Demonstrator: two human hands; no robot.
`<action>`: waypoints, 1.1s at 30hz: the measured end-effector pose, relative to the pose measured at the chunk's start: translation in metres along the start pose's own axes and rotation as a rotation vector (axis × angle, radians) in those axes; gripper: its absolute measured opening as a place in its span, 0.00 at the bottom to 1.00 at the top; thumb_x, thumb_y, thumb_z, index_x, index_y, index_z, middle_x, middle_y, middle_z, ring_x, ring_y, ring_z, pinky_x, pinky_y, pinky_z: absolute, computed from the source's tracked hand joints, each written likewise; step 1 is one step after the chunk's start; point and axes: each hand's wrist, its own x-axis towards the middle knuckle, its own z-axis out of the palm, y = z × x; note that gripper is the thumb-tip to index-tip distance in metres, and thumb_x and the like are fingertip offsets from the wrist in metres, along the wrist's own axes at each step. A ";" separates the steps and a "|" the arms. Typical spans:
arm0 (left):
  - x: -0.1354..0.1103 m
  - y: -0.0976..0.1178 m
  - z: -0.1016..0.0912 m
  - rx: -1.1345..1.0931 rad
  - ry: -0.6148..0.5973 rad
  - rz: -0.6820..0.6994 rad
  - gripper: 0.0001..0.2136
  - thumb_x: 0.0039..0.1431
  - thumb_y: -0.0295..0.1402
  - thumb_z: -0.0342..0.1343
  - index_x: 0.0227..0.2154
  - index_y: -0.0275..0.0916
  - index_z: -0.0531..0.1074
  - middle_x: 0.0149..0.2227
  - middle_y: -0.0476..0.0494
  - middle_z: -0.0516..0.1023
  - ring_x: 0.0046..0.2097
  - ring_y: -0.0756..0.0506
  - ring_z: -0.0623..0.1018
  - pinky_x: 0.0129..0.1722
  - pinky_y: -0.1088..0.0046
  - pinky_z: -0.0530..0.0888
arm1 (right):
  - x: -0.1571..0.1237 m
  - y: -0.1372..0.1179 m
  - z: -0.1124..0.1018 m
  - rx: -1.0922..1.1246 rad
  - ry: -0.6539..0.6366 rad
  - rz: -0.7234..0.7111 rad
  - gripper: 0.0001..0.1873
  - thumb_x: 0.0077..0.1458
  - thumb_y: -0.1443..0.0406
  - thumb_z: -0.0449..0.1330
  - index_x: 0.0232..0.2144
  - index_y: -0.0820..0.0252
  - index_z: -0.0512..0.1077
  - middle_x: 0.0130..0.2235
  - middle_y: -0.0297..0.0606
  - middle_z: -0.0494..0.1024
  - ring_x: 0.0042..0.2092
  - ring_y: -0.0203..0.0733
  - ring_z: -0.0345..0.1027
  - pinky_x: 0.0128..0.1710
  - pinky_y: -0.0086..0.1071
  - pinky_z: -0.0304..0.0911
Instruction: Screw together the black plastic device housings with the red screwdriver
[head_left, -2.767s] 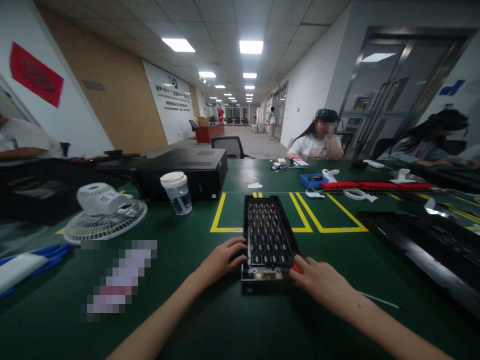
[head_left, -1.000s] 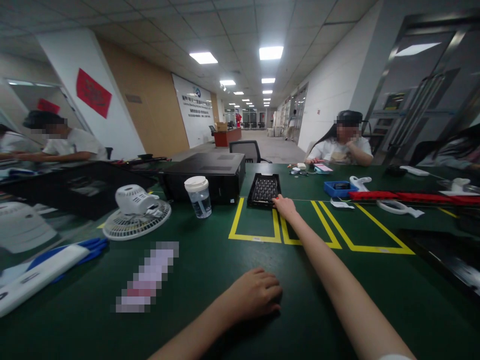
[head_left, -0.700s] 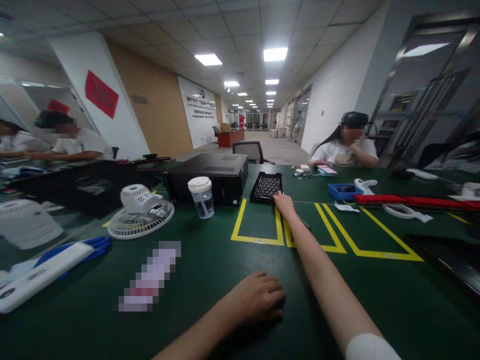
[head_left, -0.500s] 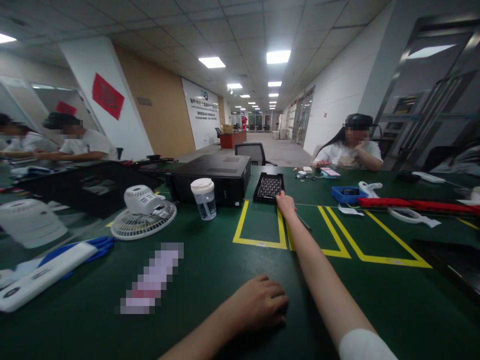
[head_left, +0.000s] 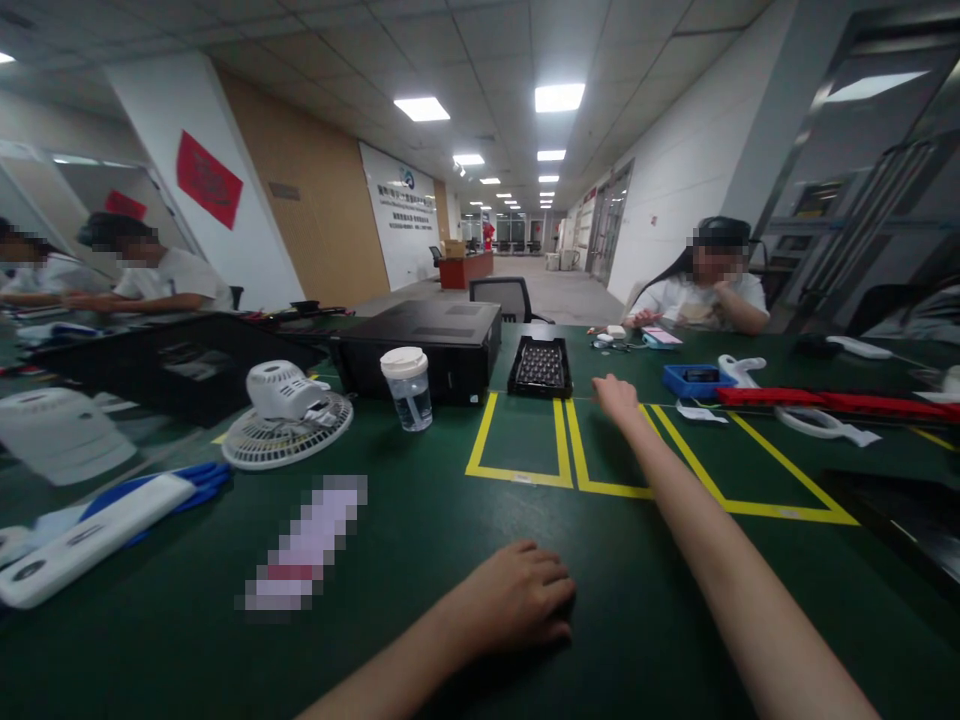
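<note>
My left hand [head_left: 521, 595] rests palm down on the green table, its fingers loosely bent and nothing visible in it. My right hand [head_left: 616, 395] reaches to the far side, over the upper part of a yellow-taped rectangle [head_left: 611, 489]. Its fingers look closed, but their tips and anything in them are hidden. Just left of that hand, apart from it, lies a black tray [head_left: 540, 367] with rows of small round pockets or parts. Another taped rectangle [head_left: 517, 476] sits in front of the tray.
A large black case [head_left: 420, 340] and a lidded cup [head_left: 407, 390] stand left of the tray. Farther left is a white fan [head_left: 289, 410]. To the right are a blue bin [head_left: 697, 380], a red strip [head_left: 817, 402] and a tape roll [head_left: 810, 427]. A person [head_left: 705, 290] sits opposite.
My right hand has moved right, away from the tray's corner. The screwdriver-like tool with a red handle seen under it before is out of sight. My left hand stays put.
</note>
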 end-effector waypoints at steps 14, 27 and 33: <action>0.003 0.006 0.003 -0.032 -0.030 -0.043 0.17 0.56 0.39 0.50 0.48 0.41 0.65 0.46 0.43 0.72 0.49 0.44 0.70 0.51 0.63 0.64 | -0.193 0.257 0.025 -0.101 -0.231 0.329 0.19 0.52 0.56 0.53 0.40 0.65 0.67 0.40 0.56 0.70 0.42 0.59 0.66 0.31 0.39 0.58; 0.003 0.011 0.007 0.014 -0.005 -0.044 0.20 0.55 0.38 0.52 0.51 0.42 0.63 0.48 0.42 0.71 0.50 0.43 0.70 0.50 0.62 0.65 | -0.331 0.273 0.035 -0.176 -0.107 0.383 0.15 0.54 0.61 0.47 0.43 0.60 0.62 0.38 0.54 0.68 0.32 0.53 0.70 0.23 0.35 0.54; 0.003 0.013 0.004 0.022 -0.005 -0.043 0.19 0.55 0.38 0.53 0.50 0.42 0.63 0.47 0.43 0.72 0.49 0.43 0.70 0.50 0.62 0.66 | -0.360 0.281 0.043 -0.130 -0.057 0.437 0.17 0.53 0.62 0.46 0.44 0.58 0.63 0.35 0.58 0.70 0.28 0.51 0.69 0.23 0.38 0.53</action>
